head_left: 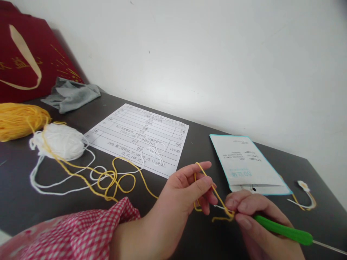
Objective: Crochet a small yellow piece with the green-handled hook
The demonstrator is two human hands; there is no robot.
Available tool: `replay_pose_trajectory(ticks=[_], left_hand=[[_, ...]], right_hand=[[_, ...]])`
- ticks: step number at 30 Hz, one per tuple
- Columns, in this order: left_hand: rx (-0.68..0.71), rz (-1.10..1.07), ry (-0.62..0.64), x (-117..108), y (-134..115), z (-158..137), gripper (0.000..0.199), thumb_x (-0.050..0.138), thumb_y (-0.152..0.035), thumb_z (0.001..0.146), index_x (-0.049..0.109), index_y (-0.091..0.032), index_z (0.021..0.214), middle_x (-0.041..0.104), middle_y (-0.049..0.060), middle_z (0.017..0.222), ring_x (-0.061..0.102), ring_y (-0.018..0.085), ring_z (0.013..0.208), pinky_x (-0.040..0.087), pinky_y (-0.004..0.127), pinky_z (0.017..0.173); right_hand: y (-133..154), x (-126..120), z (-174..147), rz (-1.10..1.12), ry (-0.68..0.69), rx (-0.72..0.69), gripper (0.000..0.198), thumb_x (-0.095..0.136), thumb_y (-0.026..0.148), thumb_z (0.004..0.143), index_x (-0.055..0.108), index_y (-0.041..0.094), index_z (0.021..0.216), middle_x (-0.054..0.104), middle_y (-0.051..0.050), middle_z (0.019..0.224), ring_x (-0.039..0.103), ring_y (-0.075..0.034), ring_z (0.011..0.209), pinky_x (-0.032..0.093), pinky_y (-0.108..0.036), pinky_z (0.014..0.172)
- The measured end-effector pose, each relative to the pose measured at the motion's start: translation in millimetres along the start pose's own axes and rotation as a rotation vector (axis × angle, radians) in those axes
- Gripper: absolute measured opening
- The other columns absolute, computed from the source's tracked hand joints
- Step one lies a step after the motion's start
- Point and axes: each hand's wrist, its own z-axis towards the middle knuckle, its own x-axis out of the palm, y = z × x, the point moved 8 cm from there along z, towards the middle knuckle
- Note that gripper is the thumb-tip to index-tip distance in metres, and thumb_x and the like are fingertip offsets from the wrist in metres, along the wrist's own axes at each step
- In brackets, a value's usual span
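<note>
My left hand (187, 195) is closed on a strand of yellow yarn (217, 193), which passes over the forefinger and under the thumb. From there the strand slants down to my right hand (260, 220). The right fingers pinch a crochet hook with a green handle (284, 230) together with the yellow loop at its tip. A short yellow tail hangs beside the loop. Part of the hook's shaft is hidden behind the right fingers; a thin metal end sticks out past the handle on the right.
Yellow yarn skein (21, 121) and white yarn ball (61, 142) lie at left, their strands tangled across the dark table (89, 202). Behind are a red bag (29, 61) and grey cloth (73, 95). Printed sheet (130, 135), blue-edged packet (244, 159) and small crocheted piece (303, 186) lie ahead.
</note>
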Motion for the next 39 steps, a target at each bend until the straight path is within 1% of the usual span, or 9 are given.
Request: replay_pose_trajectory(ticks=[14,18,20,22,25,29,34,36,39], left_hand=[[0.167,0.083,0.002,1.6,-19.3,0.9,0.07,0.071,-0.013,0.084,0.043,-0.013,0.149,0.063,-0.004,0.075,0.056,0.007,0.055,0.044,0.019,0.052],[0.104,0.455,0.04,-1.8,-24.3,10.0,0.061,0.07,-0.017,0.082,0.055,-0.012,0.14,0.062,-0.004,0.075,0.059,0.01,0.059,0.047,0.022,0.054],[0.042,0.763,0.168,0.7,-31.3,12.3,0.031,0.068,-0.033,0.085,0.075,-0.012,0.107,0.066,0.002,0.078,0.064,0.016,0.072,0.052,0.027,0.062],[0.044,0.939,0.224,-2.5,-49.5,12.9,0.035,0.059,-0.044,0.09,0.078,-0.015,0.09,0.071,0.007,0.091,0.068,0.023,0.092,0.057,0.034,0.078],[0.151,0.969,0.104,-17.2,-89.0,14.8,0.027,0.055,-0.027,0.089,0.073,-0.016,0.106,0.07,0.009,0.12,0.07,0.021,0.1,0.06,0.036,0.088],[0.308,1.292,-0.06,-28.4,-113.5,11.1,0.057,0.047,-0.004,0.074,0.058,-0.013,0.13,0.051,0.017,0.148,0.06,0.029,0.128,0.061,0.042,0.091],[0.477,1.531,-0.077,0.1,-115.5,-15.5,0.065,0.048,0.002,0.071,0.06,-0.009,0.134,0.043,0.021,0.155,0.035,0.04,0.148,0.029,0.059,0.12],[0.567,1.643,0.109,30.0,-114.3,-30.3,0.065,0.044,-0.003,0.08,0.055,-0.016,0.143,0.043,0.015,0.158,0.051,0.034,0.138,0.047,0.047,0.111],[0.56,1.543,0.024,49.8,-135.8,-43.0,0.061,0.036,-0.006,0.086,0.057,-0.02,0.141,0.049,0.012,0.154,0.073,0.025,0.104,0.062,0.028,0.058]], right_hand=[[0.2,13.6,-0.9,0.024,0.096,0.062,0.019,0.081,0.012,0.079,0.078,0.03,0.084,0.079,0.002,0.077,0.076,-0.015,0.072,0.064,-0.02,0.066],[0.4,8.6,6.3,0.058,0.163,0.099,0.019,0.084,0.014,0.078,0.079,0.032,0.084,0.08,0.002,0.075,0.075,-0.015,0.071,0.063,-0.02,0.065],[7.9,4.6,11.1,0.06,0.233,0.07,0.022,0.084,0.012,0.077,0.08,0.032,0.084,0.079,0.001,0.074,0.074,-0.016,0.069,0.063,-0.023,0.065],[15.6,-3.3,15.4,0.046,0.247,0.053,0.022,0.084,0.011,0.076,0.08,0.032,0.083,0.079,0.001,0.073,0.074,-0.017,0.068,0.063,-0.025,0.065],[24.4,-10.3,18.1,0.03,0.256,0.038,0.022,0.084,0.011,0.077,0.08,0.032,0.083,0.079,0.001,0.076,0.073,-0.016,0.069,0.062,-0.024,0.064],[32.6,-10.7,19.7,0.036,0.278,-0.011,0.024,0.083,0.009,0.078,0.079,0.032,0.085,0.079,0.002,0.077,0.073,-0.014,0.071,0.06,-0.023,0.066],[58.0,-11.8,30.4,0.044,0.302,-0.114,0.018,0.083,0.016,0.079,0.079,0.032,0.083,0.079,0.001,0.072,0.073,-0.015,0.065,0.059,-0.023,0.06],[75.1,-11.7,34.7,0.046,0.326,-0.154,0.015,0.084,0.019,0.079,0.079,0.033,0.083,0.078,0.001,0.07,0.072,-0.016,0.063,0.058,-0.022,0.056],[98.4,-10.9,40.5,0.086,0.349,-0.163,0.016,0.086,0.023,0.077,0.079,0.036,0.083,0.078,0.002,0.071,0.07,-0.014,0.061,0.056,-0.022,0.056]])
